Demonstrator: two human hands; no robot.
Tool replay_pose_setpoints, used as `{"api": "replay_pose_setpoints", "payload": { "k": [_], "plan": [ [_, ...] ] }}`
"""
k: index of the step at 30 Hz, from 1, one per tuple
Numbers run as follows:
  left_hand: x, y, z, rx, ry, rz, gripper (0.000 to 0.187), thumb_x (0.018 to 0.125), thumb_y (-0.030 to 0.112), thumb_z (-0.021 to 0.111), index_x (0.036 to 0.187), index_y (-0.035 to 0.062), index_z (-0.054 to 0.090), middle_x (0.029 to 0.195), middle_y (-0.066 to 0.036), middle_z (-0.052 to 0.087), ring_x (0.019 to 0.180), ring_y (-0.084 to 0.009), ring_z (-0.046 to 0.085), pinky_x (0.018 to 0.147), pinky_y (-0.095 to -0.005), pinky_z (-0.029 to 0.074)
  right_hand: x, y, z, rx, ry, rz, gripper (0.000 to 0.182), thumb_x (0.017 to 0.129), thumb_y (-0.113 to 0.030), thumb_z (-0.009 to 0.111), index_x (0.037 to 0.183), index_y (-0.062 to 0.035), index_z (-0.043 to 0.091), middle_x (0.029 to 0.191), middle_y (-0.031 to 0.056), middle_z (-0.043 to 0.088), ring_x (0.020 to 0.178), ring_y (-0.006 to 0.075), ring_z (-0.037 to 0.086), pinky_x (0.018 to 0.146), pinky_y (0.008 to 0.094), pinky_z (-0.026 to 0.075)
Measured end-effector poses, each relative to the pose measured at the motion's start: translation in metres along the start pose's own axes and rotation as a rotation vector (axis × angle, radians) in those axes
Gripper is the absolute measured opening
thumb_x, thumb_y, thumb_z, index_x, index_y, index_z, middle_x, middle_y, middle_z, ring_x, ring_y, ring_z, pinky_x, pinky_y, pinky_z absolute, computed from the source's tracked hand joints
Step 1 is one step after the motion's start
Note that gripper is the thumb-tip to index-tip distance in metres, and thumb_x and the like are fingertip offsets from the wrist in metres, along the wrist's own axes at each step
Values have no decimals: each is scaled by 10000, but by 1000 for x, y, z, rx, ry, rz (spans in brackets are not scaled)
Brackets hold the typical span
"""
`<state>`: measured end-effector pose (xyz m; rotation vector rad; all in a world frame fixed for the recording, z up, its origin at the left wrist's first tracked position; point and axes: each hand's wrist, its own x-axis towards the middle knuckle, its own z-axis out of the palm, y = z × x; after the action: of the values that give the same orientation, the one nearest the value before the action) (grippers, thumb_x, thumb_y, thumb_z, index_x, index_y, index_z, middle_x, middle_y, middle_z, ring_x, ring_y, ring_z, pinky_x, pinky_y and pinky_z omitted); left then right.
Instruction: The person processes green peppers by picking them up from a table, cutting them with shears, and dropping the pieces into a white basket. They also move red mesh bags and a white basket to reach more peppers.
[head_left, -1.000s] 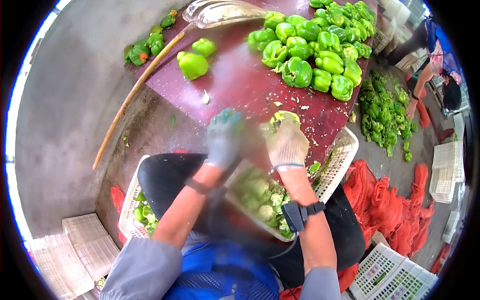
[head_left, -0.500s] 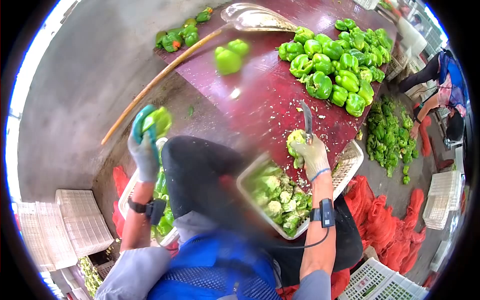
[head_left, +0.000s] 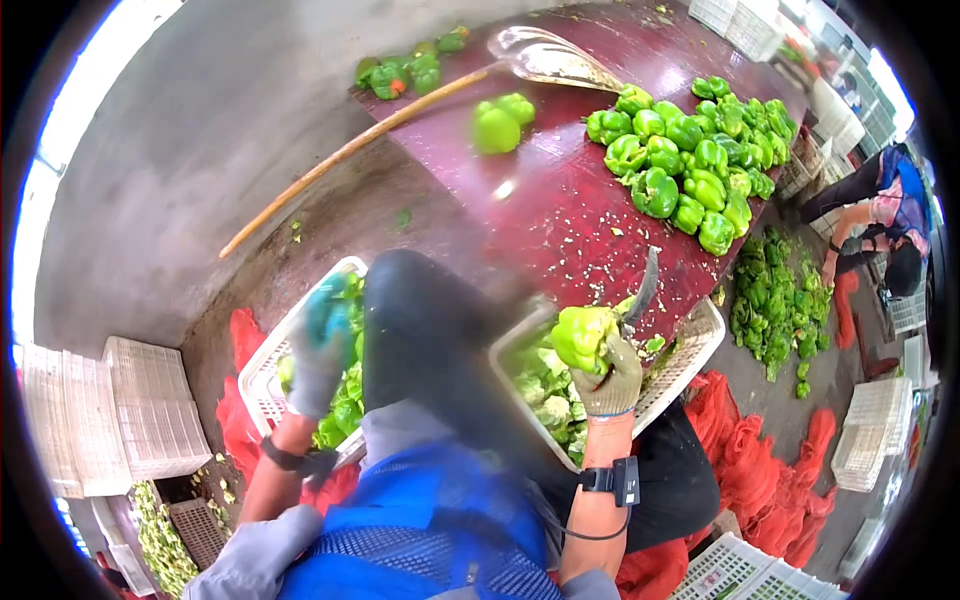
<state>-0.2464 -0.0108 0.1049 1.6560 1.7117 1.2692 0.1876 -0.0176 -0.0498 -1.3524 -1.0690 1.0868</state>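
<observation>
My right hand [head_left: 612, 378], in a pale work glove, holds a curved-blade knife [head_left: 647, 285] pointing up and away. The same hand grips a light green bell pepper [head_left: 582, 337]. Both are above a white crate [head_left: 690, 375] of pale green pepper scraps [head_left: 548, 385]. On the left, my left hand [head_left: 325, 340], gloved with blue-green fingers, is smeared by motion over another white crate [head_left: 262, 385] holding green peppers [head_left: 345, 412]. Whether its fingers hold anything cannot be made out.
A pile of green bell peppers [head_left: 690, 150] lies on the dark red board [head_left: 560, 230]. A wooden-handled shovel [head_left: 370, 135] rests across its far left edge. Red net bags [head_left: 760, 470] lie to the right. Another person [head_left: 885, 205] bends near peppers on the floor [head_left: 775, 310].
My left hand has come down from beside the board to the left crate; the pepper it held is no longer distinct. My right hand has lowered slightly, with the knife still in it.
</observation>
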Motion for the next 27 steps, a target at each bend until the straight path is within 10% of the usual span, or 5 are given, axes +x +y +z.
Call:
{"api": "replay_pose_setpoints", "payload": {
  "k": [7, 10, 12, 16, 27],
  "plan": [
    [-16, 64, 137, -906, -1001, -587, 601, 1172, 286, 689, 1697, 55, 511, 1668, -166, 587, 1481, -256, 602, 1109, -395, 598, -33, -90, -3, 875, -214, 262, 588, 805, 43, 655, 1393, 31, 646, 1225, 212, 755, 1075, 352, 805, 953, 476, 700],
    [-31, 36, 185, -450, -878, 563, 562, 1217, 325, 607, 1705, 73, 490, 1638, -151, 579, 1542, -243, 530, 1094, -375, 611, -45, -131, 2, 489, -135, 273, 507, 798, 50, 752, 1301, 9, 706, 1033, 97, 758, 797, 180, 734, 709, 302, 610],
    [-31, 78, 181, -974, -1091, -415, 595, 1213, 354, 612, 1716, 76, 458, 1603, -127, 610, 1498, -235, 579, 1072, -369, 619, -45, -142, -8, 331, -156, 268, 375, 849, -8, 808, 1218, -20, 737, 890, 29, 734, 694, 128, 689, 598, 265, 539],
    [-42, 55, 184, -1240, -1100, -715, 643, 1158, 276, 701, 1709, 20, 491, 1686, -140, 611, 1469, -290, 661, 1194, -417, 558, -49, -132, -16, 376, 20, 294, 291, 929, -34, 800, 1213, -23, 736, 863, 27, 732, 558, 79, 604, 461, 225, 411],
    [-72, 80, 194, -1047, -922, -568, 581, 1065, 88, 784, 1612, -6, 614, 1499, -119, 736, 1301, -195, 732, 1088, -333, 590, -45, -72, -18, -320, 473, 66, 307, 933, -233, 871, 1080, 14, 764, 892, 153, 731, 817, 352, 686, 813, 487, 563]
  ]
}}
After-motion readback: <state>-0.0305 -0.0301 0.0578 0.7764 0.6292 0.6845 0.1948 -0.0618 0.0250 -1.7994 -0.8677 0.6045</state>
